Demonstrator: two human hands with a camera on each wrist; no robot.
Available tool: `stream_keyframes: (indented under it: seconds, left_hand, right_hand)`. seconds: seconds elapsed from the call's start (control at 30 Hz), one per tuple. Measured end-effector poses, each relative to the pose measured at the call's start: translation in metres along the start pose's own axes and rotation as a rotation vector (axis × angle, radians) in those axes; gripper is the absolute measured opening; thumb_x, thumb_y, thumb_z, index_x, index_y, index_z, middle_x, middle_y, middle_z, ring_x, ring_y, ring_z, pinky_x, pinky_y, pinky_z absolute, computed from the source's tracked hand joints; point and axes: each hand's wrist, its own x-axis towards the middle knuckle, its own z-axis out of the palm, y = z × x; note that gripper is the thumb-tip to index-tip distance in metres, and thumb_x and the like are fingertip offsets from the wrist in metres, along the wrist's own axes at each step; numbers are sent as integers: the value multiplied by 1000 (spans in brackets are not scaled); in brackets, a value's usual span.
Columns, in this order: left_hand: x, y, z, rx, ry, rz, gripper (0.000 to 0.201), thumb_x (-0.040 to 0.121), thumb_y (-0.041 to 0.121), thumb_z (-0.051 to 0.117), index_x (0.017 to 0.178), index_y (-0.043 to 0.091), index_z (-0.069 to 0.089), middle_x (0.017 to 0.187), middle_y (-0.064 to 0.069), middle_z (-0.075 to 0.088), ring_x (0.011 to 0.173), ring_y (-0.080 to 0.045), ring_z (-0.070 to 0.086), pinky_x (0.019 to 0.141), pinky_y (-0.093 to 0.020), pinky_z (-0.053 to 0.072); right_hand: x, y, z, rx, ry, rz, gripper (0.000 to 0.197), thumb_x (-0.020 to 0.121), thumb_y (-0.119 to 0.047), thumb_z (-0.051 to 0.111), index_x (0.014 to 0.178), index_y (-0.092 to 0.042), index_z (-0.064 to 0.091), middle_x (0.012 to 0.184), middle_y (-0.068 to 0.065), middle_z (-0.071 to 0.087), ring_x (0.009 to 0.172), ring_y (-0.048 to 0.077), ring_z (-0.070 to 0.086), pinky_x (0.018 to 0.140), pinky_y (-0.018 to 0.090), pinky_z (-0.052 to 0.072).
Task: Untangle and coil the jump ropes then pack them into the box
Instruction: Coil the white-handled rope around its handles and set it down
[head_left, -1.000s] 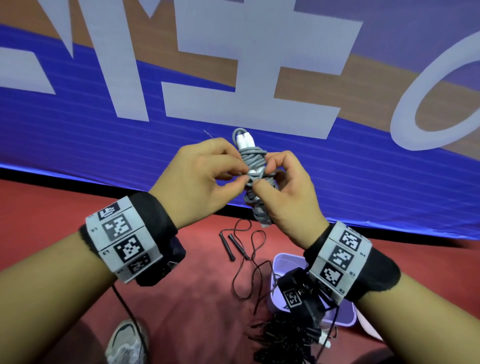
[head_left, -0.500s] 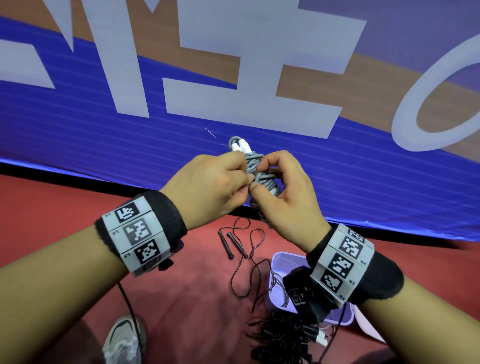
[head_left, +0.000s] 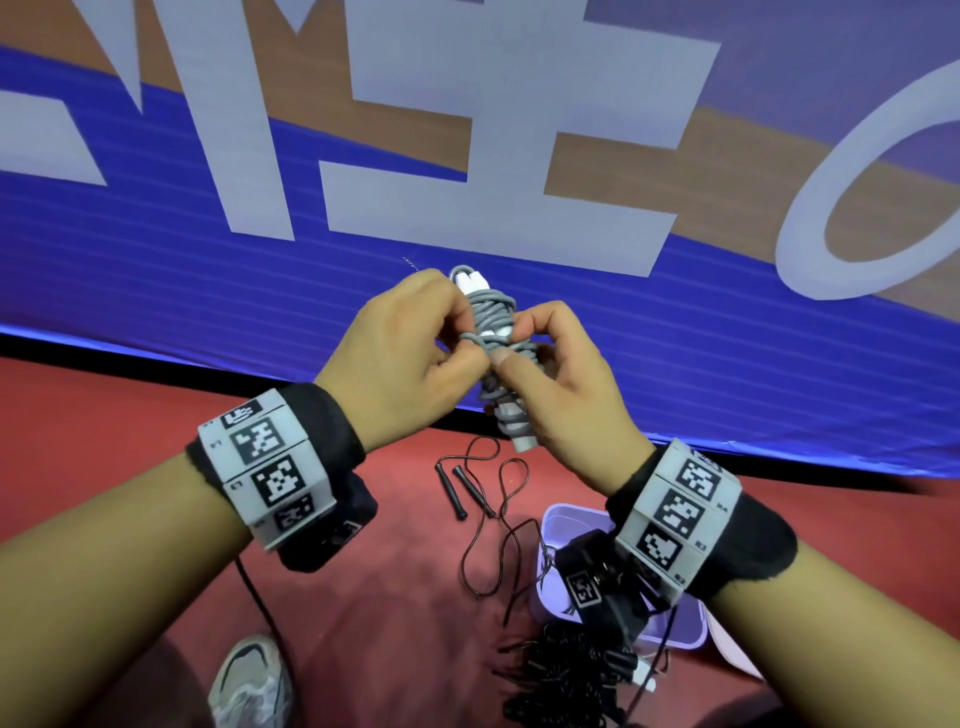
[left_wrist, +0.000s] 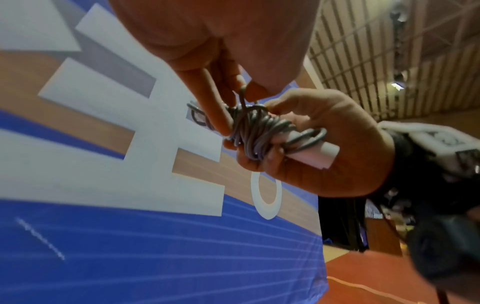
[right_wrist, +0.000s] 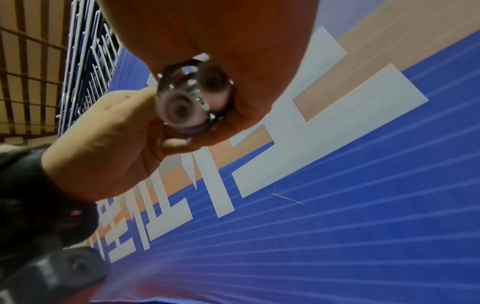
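A grey jump rope (head_left: 491, 332), wound tightly round its two white handles, is held upright in mid-air above the red floor (head_left: 130, 415). The right hand (head_left: 566, 384) grips the bundle; the left hand (head_left: 410, 358) pinches one strand. At 6 o'clock, a lavender box (head_left: 693, 631) stands beside a loose black jump rope (head_left: 488, 519).

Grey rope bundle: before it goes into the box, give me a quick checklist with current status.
1. Grey rope wound round its white handles: ok.
2. Right hand grips the bundle: ok.
3. Left hand pinches the loose strand; end tucked in: cannot tell.
4. Lilac box within view below the hands: ok, but mostly hidden behind the right wrist.
5. Room inside the box: cannot tell.
6. Black rope on the floor coiled: not ok, it lies loose, one strand running to the box.
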Motion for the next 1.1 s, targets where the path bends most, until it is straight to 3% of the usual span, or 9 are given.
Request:
stream_keyframes:
  seconds: [0.23, 0.33, 0.4, 0.5, 0.57, 0.63, 0.77, 0.93, 1.1]
  left_hand:
    - [-4, -1, 3, 121, -58, -9, 9, 82, 23, 53, 85, 14, 54, 82, 3, 52, 70, -15, 52, 64, -40, 51]
    - [-5, 0, 12, 202, -60, -37, 8, 84, 17, 58, 85, 14, 51, 82, -1, 53, 68, -26, 54, 62, -42, 47]
    - [-4, 2, 18, 189, -34, -70, 9, 85, 13, 59, 84, 12, 50, 81, -3, 53, 69, -28, 52, 62, -43, 46]
    - [-5, 7, 21, 149, -44, -84, 11, 86, 13, 57, 84, 16, 47, 82, 0, 53, 71, -24, 52, 64, -42, 46]
    - [-5, 9, 20, 138, -65, -71, 9, 85, 14, 56, 84, 16, 47, 82, -1, 53, 71, -25, 52, 64, -43, 47]
    - [-3, 12, 17, 148, -74, -46, 9, 84, 14, 55, 84, 15, 46, 80, -1, 52, 69, -27, 51, 62, -44, 46]
    - [1, 17, 7, 141, -50, -50, 13, 84, 10, 56, 81, 13, 44, 74, -1, 47, 66, -27, 46, 60, -46, 44]
    - [4, 13, -8, 99, 11, -140, 11, 84, 10, 58, 82, 12, 47, 69, 1, 50, 60, -12, 46, 58, -27, 39]
    - [0, 11, -7, 41, -172, -164, 6, 86, 14, 47, 90, 17, 50, 70, 0, 54, 66, -15, 51, 59, -32, 37]
  right_hand:
    - [0, -3, -20, -361, -99, -9, 45, 76, -28, 85, 103, -23, 50, 110, -14, 63, 82, 2, 67, 69, 20, 52]
    - [-8, 1, -7, -513, -70, -15, 40, 88, -26, 67, 120, -22, 44, 104, -12, 61, 82, 5, 64, 71, 22, 47]
    - [-15, 5, 6, -457, -99, 25, 50, 83, -27, 66, 125, -23, 38, 103, -7, 60, 84, 6, 59, 67, 15, 41]
    - [-18, 12, 12, -508, -118, 17, 70, 75, -31, 78, 129, -22, 33, 115, 0, 49, 97, 15, 57, 76, 29, 49]
    - [-15, 14, 7, -631, -77, -10, 63, 79, -27, 75, 125, -25, 33, 110, 1, 51, 92, 24, 59, 75, 41, 52]
    - [-10, 13, 1, -674, -57, -32, 54, 82, -19, 68, 123, -26, 33, 98, -1, 57, 84, 24, 59, 68, 37, 49]
    - [-1, 10, -7, -450, -12, 118, 44, 87, -18, 67, 117, -28, 36, 80, -9, 61, 58, 0, 55, 50, 14, 40]
    - [11, -2, -22, 91, 60, 354, 37, 90, -16, 70, 117, -26, 47, 76, 4, 53, 45, 10, 35, 44, 25, 31]
    - [4, -7, -30, 269, -83, 319, 51, 83, 5, 72, 123, -16, 48, 82, 9, 52, 51, 12, 36, 43, 24, 32]
